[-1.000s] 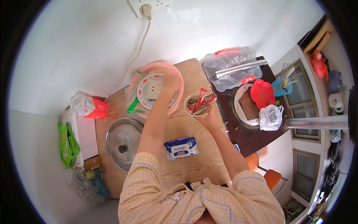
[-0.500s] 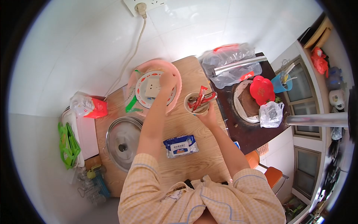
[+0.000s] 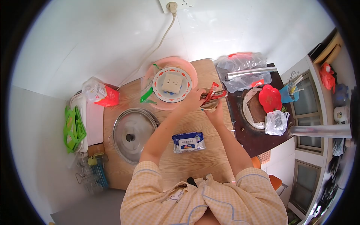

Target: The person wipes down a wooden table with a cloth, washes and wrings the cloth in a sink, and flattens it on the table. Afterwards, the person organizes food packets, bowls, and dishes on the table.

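My right hand (image 3: 214,114) is closed around a pale round tub (image 3: 208,106) from its near side. Red packets (image 3: 215,87) and dark items stick up out of the tub. At the tub's left rim is my left hand (image 3: 194,99), fingers curled in at the contents; what they pinch, if anything, is hidden. To the left, a white square block with small dark holes (image 3: 172,83) lies on a white plate with a red-patterned rim (image 3: 157,90). The plate rests in a pink basin (image 3: 193,71). A blue-and-white wipes pack (image 3: 188,142) lies nearer my body.
A lidded pan (image 3: 134,135) stands left on the wooden table (image 3: 168,168). Red-and-white bag (image 3: 108,96) is behind it. The dark side table (image 3: 245,140) holds a foil-like roll (image 3: 251,72), red flower-shaped dish (image 3: 269,98), plastic bag (image 3: 277,122) and blue cup (image 3: 288,93).
My left hand has moved right from the block on the plate to the tub, uncovering the block. My right hand still holds the tub. The whole view has shifted slightly.
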A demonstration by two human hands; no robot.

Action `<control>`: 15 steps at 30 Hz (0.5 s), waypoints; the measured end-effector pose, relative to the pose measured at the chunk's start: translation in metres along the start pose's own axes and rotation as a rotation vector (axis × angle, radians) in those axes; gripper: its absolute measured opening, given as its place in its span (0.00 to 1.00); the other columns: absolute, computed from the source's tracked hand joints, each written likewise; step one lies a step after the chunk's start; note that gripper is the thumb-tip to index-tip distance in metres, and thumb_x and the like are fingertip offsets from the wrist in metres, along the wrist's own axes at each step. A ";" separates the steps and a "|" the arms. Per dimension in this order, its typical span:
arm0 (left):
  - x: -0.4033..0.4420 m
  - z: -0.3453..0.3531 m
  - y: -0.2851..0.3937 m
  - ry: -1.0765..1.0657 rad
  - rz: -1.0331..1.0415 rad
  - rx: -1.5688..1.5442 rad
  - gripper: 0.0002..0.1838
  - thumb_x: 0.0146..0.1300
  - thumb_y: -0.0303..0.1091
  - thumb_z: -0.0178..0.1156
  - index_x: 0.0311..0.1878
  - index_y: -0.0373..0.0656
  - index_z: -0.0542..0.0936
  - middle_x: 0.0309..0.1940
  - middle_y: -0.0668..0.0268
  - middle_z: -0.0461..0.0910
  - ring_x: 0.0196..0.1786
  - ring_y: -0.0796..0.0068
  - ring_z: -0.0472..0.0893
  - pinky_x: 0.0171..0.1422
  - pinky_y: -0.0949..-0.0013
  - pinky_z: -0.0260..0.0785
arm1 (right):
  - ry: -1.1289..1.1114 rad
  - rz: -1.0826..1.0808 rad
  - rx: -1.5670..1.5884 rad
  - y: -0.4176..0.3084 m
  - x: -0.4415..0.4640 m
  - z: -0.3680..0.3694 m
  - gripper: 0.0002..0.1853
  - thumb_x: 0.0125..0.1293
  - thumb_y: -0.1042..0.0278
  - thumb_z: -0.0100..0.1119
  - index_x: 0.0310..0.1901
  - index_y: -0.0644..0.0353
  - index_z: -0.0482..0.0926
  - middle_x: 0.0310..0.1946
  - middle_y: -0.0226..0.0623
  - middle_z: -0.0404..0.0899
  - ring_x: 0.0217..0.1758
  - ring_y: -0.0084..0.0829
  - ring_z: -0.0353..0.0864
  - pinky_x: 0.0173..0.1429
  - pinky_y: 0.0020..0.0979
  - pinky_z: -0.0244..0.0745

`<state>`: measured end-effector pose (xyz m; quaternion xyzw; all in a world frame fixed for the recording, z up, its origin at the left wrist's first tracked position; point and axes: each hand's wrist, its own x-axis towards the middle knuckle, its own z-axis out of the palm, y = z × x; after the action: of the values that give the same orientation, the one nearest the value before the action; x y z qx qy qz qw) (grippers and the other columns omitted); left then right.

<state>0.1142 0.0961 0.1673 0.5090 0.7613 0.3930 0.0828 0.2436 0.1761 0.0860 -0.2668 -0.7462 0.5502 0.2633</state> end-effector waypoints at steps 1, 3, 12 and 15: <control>-0.002 -0.003 -0.001 0.007 -0.001 0.003 0.09 0.44 0.26 0.58 0.32 0.39 0.75 0.28 0.58 0.73 0.34 0.61 0.75 0.35 0.65 0.68 | 0.004 0.022 0.045 -0.005 0.000 0.000 0.45 0.38 0.68 0.70 0.57 0.68 0.53 0.50 0.50 0.65 0.54 0.44 0.67 0.55 0.35 0.64; -0.005 -0.010 -0.004 0.144 0.002 -0.079 0.13 0.45 0.26 0.58 0.37 0.41 0.74 0.33 0.55 0.71 0.36 0.58 0.74 0.38 0.63 0.68 | -0.001 0.017 0.039 -0.016 0.000 0.000 0.44 0.39 0.71 0.69 0.58 0.67 0.52 0.51 0.48 0.64 0.54 0.40 0.67 0.56 0.33 0.64; -0.088 -0.021 -0.102 0.892 -0.937 -0.019 0.15 0.50 0.29 0.57 0.39 0.32 0.69 0.38 0.55 0.73 0.36 0.60 0.76 0.40 0.66 0.67 | 0.019 -0.044 0.062 -0.040 0.004 0.015 0.44 0.41 0.67 0.69 0.58 0.67 0.53 0.51 0.50 0.64 0.56 0.40 0.65 0.56 0.34 0.63; -0.088 -0.011 -0.131 0.732 -0.940 -0.468 0.14 0.52 0.28 0.56 0.41 0.31 0.69 0.39 0.53 0.73 0.36 0.57 0.77 0.40 0.65 0.69 | 0.008 -0.039 0.036 -0.045 0.003 0.020 0.44 0.42 0.66 0.69 0.58 0.67 0.53 0.52 0.50 0.64 0.56 0.40 0.65 0.56 0.34 0.63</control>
<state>0.0568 -0.0062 0.0609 -0.0778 0.7763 0.6190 0.0898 0.2227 0.1535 0.1249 -0.2499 -0.7402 0.5571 0.2816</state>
